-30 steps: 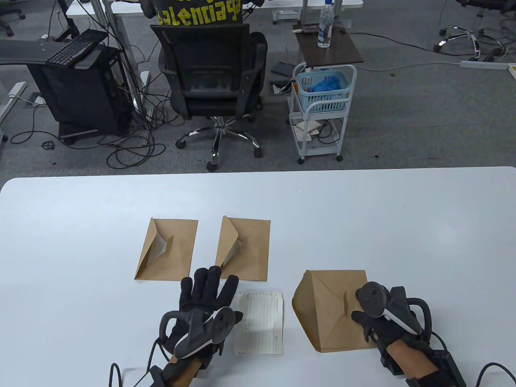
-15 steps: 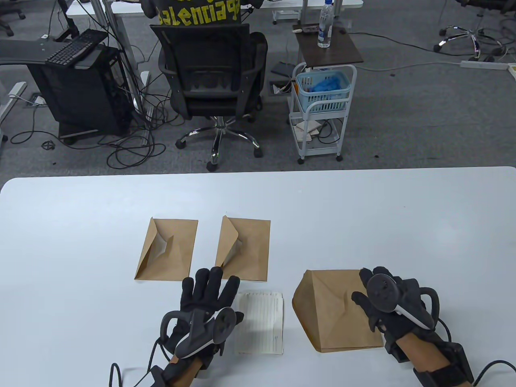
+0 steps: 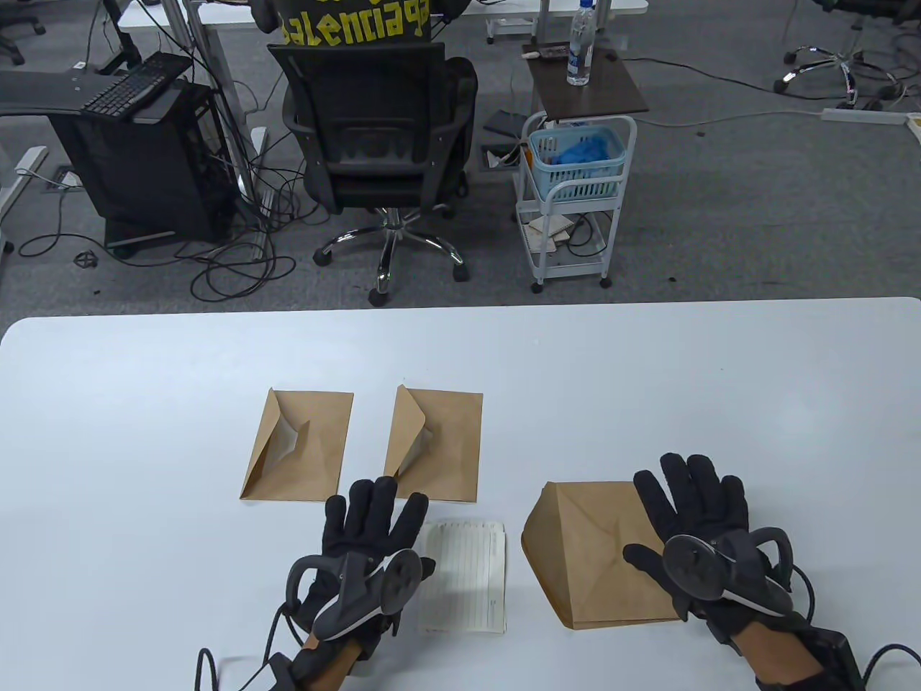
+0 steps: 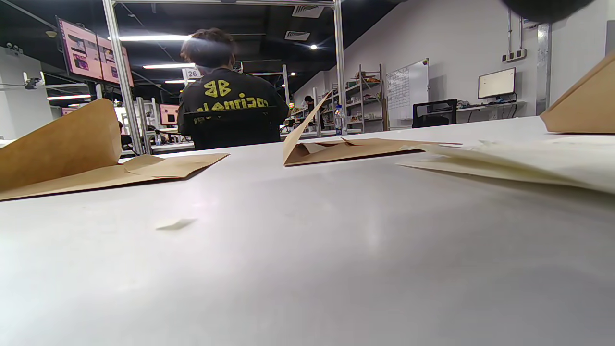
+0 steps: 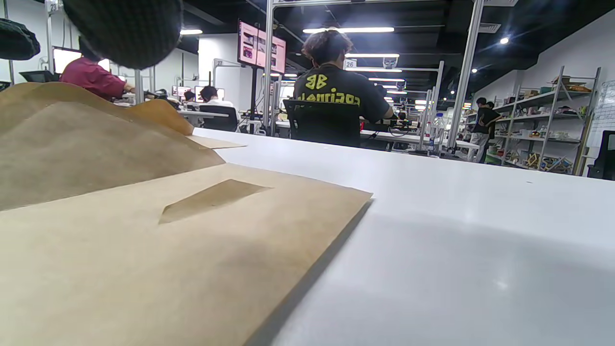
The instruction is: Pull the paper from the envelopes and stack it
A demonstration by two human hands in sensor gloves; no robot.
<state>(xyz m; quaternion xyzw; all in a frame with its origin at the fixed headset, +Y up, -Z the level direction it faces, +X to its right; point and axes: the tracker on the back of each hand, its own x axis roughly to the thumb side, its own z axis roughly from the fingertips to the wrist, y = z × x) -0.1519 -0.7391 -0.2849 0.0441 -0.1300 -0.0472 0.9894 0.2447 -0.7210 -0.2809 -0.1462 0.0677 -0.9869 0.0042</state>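
Note:
Three brown envelopes lie on the white table [image 3: 144,403]: a left one [image 3: 298,446], a middle one [image 3: 435,443], both with flaps raised, and a larger one [image 3: 597,554] at the right. A lined paper sheet [image 3: 464,576] lies flat between my hands. My left hand [image 3: 367,518] rests flat with fingers spread, just left of the sheet, below the middle envelope. My right hand [image 3: 691,497] lies flat with fingers spread over the large envelope's right edge. The left wrist view shows the sheet [image 4: 519,158] and two envelopes [image 4: 96,163] [image 4: 346,146]. The right wrist view shows the large envelope [image 5: 144,240].
Beyond the table's far edge stand an office chair [image 3: 381,144] with a seated person, a white cart with a blue basket [image 3: 575,165] and a small table with a water bottle [image 3: 581,43]. Cables lie on the grey floor.
My right hand has opened from a curled pose on the large envelope and slid right and forward, now lying flat with fingers spread. My left hand and the sheet have not moved.

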